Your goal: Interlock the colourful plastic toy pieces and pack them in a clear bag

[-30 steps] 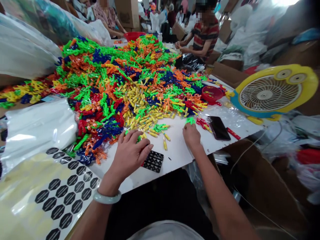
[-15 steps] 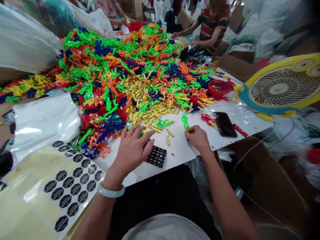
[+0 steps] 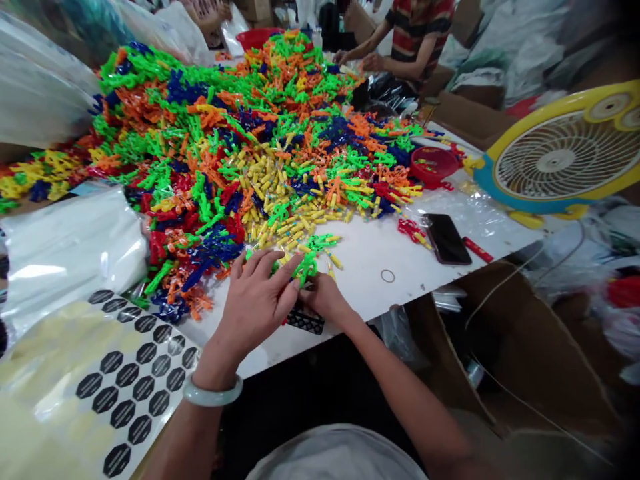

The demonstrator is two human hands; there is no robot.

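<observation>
My right hand [image 3: 327, 299] is closed on a bright green plastic toy figure [image 3: 307, 268], its fingertips partly hidden behind my left thumb. Close beside it, my left hand [image 3: 257, 300] rests low over the table, palm down with fingers spread and the thumb beside the toy. Whether the thumb touches the toy I cannot tell. Under both hands lies a black tray with a grid of small cells [image 3: 306, 321], mostly covered. Just beyond my fingers are yellow tube-like pieces [image 3: 295, 230] and a large heap of colourful toy figures [image 3: 220, 133].
A sheet of black octagonal stickers [image 3: 123, 387] and clear plastic bags [image 3: 75, 247] lie at left. On the right are a phone [image 3: 447, 239], a rubber band [image 3: 387, 275], a red bowl [image 3: 435, 167] and a yellow fan [image 3: 557, 160]. A co-worker in stripes [image 3: 417, 33] sits across the table.
My right hand has moved left with the green figure, up to my left hand and over the tray. A rubber band now shows on the table. My left hand has barely moved.
</observation>
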